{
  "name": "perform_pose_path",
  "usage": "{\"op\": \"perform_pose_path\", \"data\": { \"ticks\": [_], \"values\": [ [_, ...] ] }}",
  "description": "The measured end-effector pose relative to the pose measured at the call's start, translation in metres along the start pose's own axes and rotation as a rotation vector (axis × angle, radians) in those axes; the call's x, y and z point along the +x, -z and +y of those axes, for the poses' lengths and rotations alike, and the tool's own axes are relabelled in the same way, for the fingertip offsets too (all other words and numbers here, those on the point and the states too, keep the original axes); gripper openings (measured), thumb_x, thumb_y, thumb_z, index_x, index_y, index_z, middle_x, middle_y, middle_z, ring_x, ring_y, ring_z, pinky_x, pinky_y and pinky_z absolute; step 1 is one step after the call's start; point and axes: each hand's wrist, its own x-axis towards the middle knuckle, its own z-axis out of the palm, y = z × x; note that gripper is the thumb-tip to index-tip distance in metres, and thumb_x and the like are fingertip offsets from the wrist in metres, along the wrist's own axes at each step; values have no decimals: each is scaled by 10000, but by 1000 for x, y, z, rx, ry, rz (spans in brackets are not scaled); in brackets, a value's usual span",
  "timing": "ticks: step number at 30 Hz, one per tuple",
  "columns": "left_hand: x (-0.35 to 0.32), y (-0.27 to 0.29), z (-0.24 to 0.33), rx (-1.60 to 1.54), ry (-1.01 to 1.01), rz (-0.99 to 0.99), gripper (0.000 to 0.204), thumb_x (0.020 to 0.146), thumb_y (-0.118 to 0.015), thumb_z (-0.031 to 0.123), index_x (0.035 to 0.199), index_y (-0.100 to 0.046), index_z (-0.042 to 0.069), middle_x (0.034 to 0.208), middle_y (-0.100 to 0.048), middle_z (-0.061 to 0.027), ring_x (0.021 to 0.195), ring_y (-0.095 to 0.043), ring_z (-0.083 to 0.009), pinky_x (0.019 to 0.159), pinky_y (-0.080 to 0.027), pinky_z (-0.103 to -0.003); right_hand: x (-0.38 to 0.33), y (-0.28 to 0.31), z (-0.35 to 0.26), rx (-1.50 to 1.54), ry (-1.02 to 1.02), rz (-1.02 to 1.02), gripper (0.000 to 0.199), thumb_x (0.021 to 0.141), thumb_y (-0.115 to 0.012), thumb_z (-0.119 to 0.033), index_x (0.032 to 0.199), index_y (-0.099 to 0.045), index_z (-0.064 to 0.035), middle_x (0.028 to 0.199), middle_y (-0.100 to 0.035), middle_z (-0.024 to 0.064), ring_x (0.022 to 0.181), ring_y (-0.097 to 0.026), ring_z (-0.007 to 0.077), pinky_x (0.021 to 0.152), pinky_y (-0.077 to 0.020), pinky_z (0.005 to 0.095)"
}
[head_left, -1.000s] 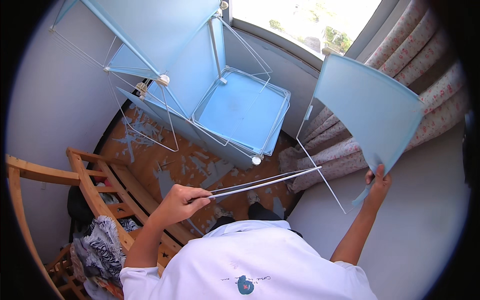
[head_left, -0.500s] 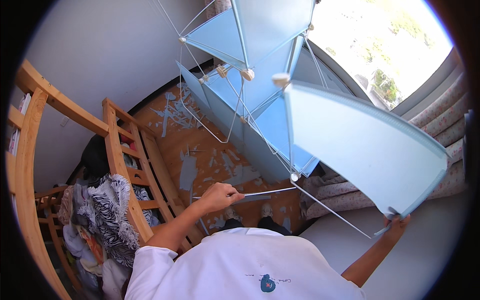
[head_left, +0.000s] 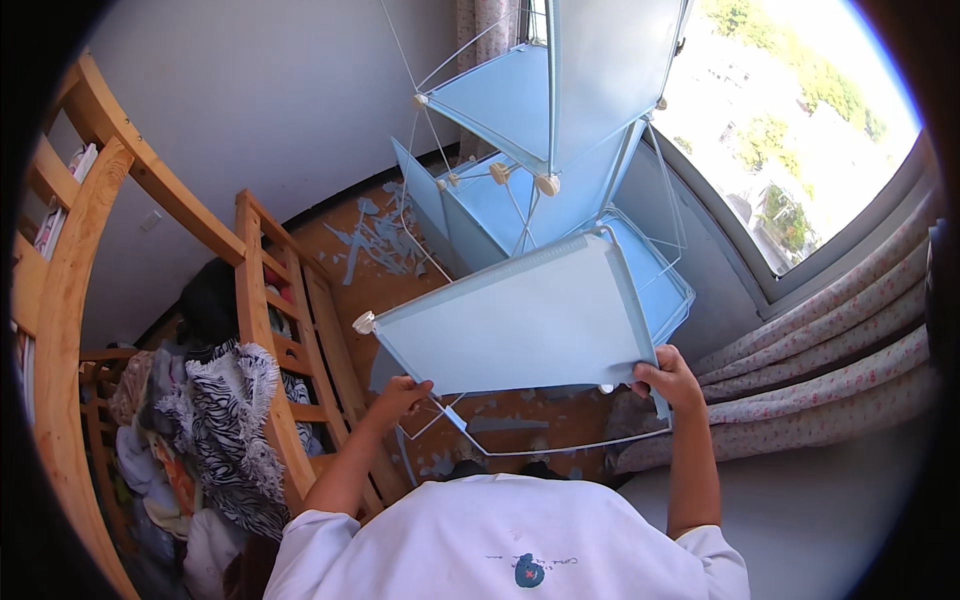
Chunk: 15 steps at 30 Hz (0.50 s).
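Note:
A light blue plastic panel with a metal wire edge [head_left: 520, 315] lies tilted across in front of me. My left hand [head_left: 398, 400] is closed at its lower left corner, where thin wire rods also meet; its exact grip is partly hidden. At the panel's lower right corner, my right hand [head_left: 674, 380] grips the edge, thumb on the face. A white plastic connector [head_left: 365, 322] sits on the panel's left corner. Below the panel, a bent wire frame [head_left: 560, 449] runs between the two hands. Behind it stands a partly assembled blue cube cabinet [head_left: 490, 95] of panels, wires and round connectors.
A wooden bunk bed [head_left: 262, 330] with clothes and a zebra-patterned blanket [head_left: 235, 420] is on the left. Torn pale film scraps [head_left: 385, 240] litter the wooden floor. A bright window [head_left: 790, 140] and a floral curtain [head_left: 830, 360] are at right.
The panel has swung from the right to in front of me, my right hand moving left and up with it. My left hand has gone from a wire rod to the panel's left corner.

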Motion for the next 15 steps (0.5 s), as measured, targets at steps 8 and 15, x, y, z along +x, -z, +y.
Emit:
{"op": "perform_pose_path", "data": {
  "ticks": [8,15],
  "values": [
    [-55,37,-18,-485,-245,349,422,915,-406,437,705,-501,84,503,-471,-14,394,-407,-78,356,-283,-200,93,-51,62,-156,-151,120,405,839,-600,-369,922,-586,26,709,-576,44,680,-560,98,600,-441,256],
    [-81,68,-10,-646,-131,503,436,883,-468,456,642,-443,94,448,-327,31,340,-339,-88,325,-260,-216,115,-107,118,-58,-171,197,408,856,-583,-329,1057,-563,26,851,-607,56,834,-539,113,707,-427,252]
  ]
}}
